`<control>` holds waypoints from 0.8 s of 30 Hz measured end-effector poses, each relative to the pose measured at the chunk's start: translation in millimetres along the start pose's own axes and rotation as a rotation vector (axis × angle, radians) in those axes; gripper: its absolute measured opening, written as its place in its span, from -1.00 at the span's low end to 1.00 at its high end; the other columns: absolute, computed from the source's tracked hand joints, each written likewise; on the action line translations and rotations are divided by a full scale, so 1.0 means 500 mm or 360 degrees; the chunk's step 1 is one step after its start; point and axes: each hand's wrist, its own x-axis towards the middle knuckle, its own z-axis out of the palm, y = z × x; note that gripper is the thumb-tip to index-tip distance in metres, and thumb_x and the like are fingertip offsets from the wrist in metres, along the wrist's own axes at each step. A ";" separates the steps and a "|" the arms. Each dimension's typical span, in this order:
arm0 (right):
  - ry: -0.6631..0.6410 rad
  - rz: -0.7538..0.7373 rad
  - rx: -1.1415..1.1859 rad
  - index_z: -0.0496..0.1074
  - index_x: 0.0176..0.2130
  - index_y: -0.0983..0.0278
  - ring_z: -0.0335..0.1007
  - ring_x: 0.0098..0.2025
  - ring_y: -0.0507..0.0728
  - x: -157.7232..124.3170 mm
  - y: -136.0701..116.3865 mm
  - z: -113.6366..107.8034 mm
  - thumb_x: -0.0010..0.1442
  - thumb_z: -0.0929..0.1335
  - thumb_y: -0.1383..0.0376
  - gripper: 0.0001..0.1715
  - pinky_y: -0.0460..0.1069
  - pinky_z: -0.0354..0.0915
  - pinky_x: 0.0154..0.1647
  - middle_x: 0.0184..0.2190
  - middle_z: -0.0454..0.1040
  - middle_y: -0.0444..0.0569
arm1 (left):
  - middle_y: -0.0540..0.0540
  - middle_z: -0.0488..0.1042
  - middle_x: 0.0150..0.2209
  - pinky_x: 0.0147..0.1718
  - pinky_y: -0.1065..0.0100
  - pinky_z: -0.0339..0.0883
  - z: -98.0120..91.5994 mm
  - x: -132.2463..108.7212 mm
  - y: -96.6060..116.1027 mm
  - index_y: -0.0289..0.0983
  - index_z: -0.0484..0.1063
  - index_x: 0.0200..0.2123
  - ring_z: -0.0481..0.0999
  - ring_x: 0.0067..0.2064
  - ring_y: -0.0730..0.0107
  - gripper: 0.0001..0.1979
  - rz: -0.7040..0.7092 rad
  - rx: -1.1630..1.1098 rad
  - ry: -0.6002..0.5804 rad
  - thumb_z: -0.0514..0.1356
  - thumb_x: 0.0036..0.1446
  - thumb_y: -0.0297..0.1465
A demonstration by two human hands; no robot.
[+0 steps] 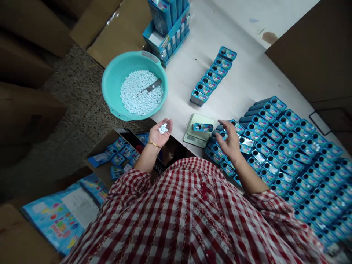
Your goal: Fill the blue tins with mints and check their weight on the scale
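Observation:
My left hand [157, 137] is turned palm up and cupped, holding a small heap of white candies [163, 128]. It is at the table's front edge, just below a turquoise basin [111, 86] of similar white candies [140, 99]. In those candies lies a dark, flat blade-like tool [153, 86]. A blue candy tin [202, 127] with a round hole in its top rests on a small pale scale [195, 140]. Right of the scale, my right hand [231, 145] hovers over the nearest tins, fingers apart and nothing in them.
Many blue tins [288, 157] stand packed in rows at the right. A short row of tins [211, 77] is farther back. A display box [176, 40] stands behind the basin. An open carton [106, 156] with blue packs is at lower left. Brown cardboard [316, 51] rises at upper right.

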 end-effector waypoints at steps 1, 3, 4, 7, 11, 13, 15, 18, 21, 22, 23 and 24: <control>-0.0034 -0.0091 -0.0009 0.19 0.09 0.26 0.22 0.03 0.16 -0.007 -0.025 0.003 0.19 0.21 0.28 -0.55 0.13 0.20 0.05 -0.02 0.33 0.09 | -0.18 0.52 -0.35 -0.23 0.39 0.41 -0.005 -0.010 -0.014 -0.40 0.42 -0.37 0.53 -0.26 0.42 -0.78 -0.0063 0.0011 -0.0004 -0.02 0.13 -0.51; -0.0280 -0.0315 -0.0008 0.24 0.05 0.26 0.25 -0.02 0.13 -0.020 -0.076 0.031 0.22 0.19 0.30 -0.61 0.08 0.23 0.01 -0.09 0.38 0.07 | -0.21 0.53 -0.33 -0.21 0.34 0.41 -0.017 -0.034 -0.048 -0.41 0.43 -0.35 0.53 -0.23 0.37 -0.77 -0.0237 0.0051 -0.0012 -0.02 0.12 -0.53; -0.0439 -0.0416 -0.0028 0.25 0.04 0.27 0.25 -0.02 0.12 -0.025 -0.099 0.055 0.23 0.18 0.30 -0.62 0.07 0.24 0.01 -0.09 0.38 0.08 | -0.22 0.53 -0.33 -0.22 0.33 0.41 -0.024 -0.045 -0.065 -0.42 0.44 -0.34 0.53 -0.23 0.35 -0.76 -0.0338 0.0078 -0.0016 -0.03 0.13 -0.52; -0.0809 -0.0597 -0.0252 0.27 0.03 0.37 0.22 0.00 0.17 -0.033 -0.148 0.133 0.24 0.14 0.36 -0.62 0.10 0.23 0.00 -0.05 0.34 0.17 | -0.23 0.53 -0.31 -0.26 0.36 0.41 -0.050 -0.074 -0.106 -0.43 0.45 -0.30 0.54 -0.26 0.35 -0.70 -0.0620 0.0147 -0.0011 -0.07 0.17 -0.47; -0.1075 -0.0781 -0.0495 0.31 -0.06 0.47 0.24 -0.10 0.19 -0.032 -0.169 0.185 0.23 0.09 0.45 -0.63 0.09 0.27 -0.13 -0.13 0.34 0.22 | -0.24 0.53 -0.26 -0.16 0.30 0.38 -0.082 -0.090 -0.122 -0.42 0.44 -0.22 0.53 -0.17 0.30 -0.64 -0.0714 0.0171 0.0062 -0.12 0.21 -0.41; -0.1152 -0.0856 -0.0533 0.32 -0.09 0.47 0.24 -0.14 0.17 -0.029 -0.171 0.185 0.23 0.09 0.44 -0.65 0.06 0.28 -0.19 -0.16 0.34 0.18 | -0.24 0.53 -0.24 -0.13 0.28 0.36 -0.091 -0.092 -0.121 -0.42 0.42 -0.16 0.52 -0.14 0.29 -0.64 -0.0708 0.0196 0.0084 -0.13 0.22 -0.42; -0.1194 -0.0864 -0.0566 0.32 -0.11 0.45 0.22 -0.16 0.16 -0.027 -0.173 0.181 0.23 0.09 0.44 -0.67 0.05 0.28 -0.21 -0.17 0.33 0.16 | -0.25 0.53 -0.23 -0.12 0.27 0.35 -0.095 -0.092 -0.120 -0.44 0.40 -0.10 0.52 -0.13 0.28 -0.62 -0.0708 0.0215 0.0081 -0.13 0.21 -0.43; -0.1222 -0.0819 -0.0616 0.31 -0.13 0.44 0.20 -0.16 0.16 -0.024 -0.175 0.179 0.23 0.09 0.44 -0.68 0.05 0.28 -0.22 -0.19 0.31 0.14 | -0.28 0.53 -0.23 -0.12 0.27 0.35 -0.095 -0.089 -0.123 -0.48 0.38 -0.06 0.52 -0.15 0.27 -0.60 -0.0737 0.0199 0.0033 -0.13 0.21 -0.43; -0.1221 -0.0803 -0.0610 0.30 -0.12 0.45 0.20 -0.14 0.17 -0.021 -0.176 0.176 0.23 0.08 0.45 -0.68 0.06 0.28 -0.21 -0.18 0.31 0.15 | -0.28 0.53 -0.23 -0.16 0.33 0.36 -0.093 -0.084 -0.126 -0.50 0.39 -0.07 0.53 -0.18 0.30 -0.61 -0.0759 0.0172 -0.0029 -0.11 0.20 -0.43; -0.1220 -0.0792 -0.0595 0.29 -0.11 0.46 0.19 -0.12 0.17 -0.020 -0.176 0.173 0.23 0.09 0.46 -0.68 0.06 0.28 -0.20 -0.17 0.30 0.16 | -0.27 0.53 -0.23 -0.19 0.35 0.37 -0.092 -0.083 -0.126 -0.50 0.40 -0.09 0.54 -0.19 0.31 -0.61 -0.0752 0.0175 -0.0027 -0.11 0.20 -0.44; -0.1227 -0.0784 -0.0570 0.30 -0.11 0.46 0.19 -0.11 0.17 -0.019 -0.176 0.169 0.23 0.10 0.46 -0.69 0.05 0.27 -0.20 -0.16 0.30 0.17 | -0.27 0.53 -0.24 -0.21 0.37 0.38 -0.091 -0.082 -0.126 -0.50 0.42 -0.11 0.54 -0.21 0.32 -0.62 -0.0740 0.0186 -0.0010 -0.11 0.21 -0.44; -0.1240 -0.0782 -0.0539 0.30 -0.12 0.45 0.20 -0.11 0.16 -0.018 -0.175 0.166 0.23 0.10 0.46 -0.70 0.05 0.27 -0.19 -0.15 0.30 0.17 | -0.27 0.53 -0.26 -0.24 0.37 0.39 -0.090 -0.081 -0.126 -0.49 0.43 -0.13 0.54 -0.22 0.32 -0.62 -0.0734 0.0203 0.0018 -0.12 0.21 -0.45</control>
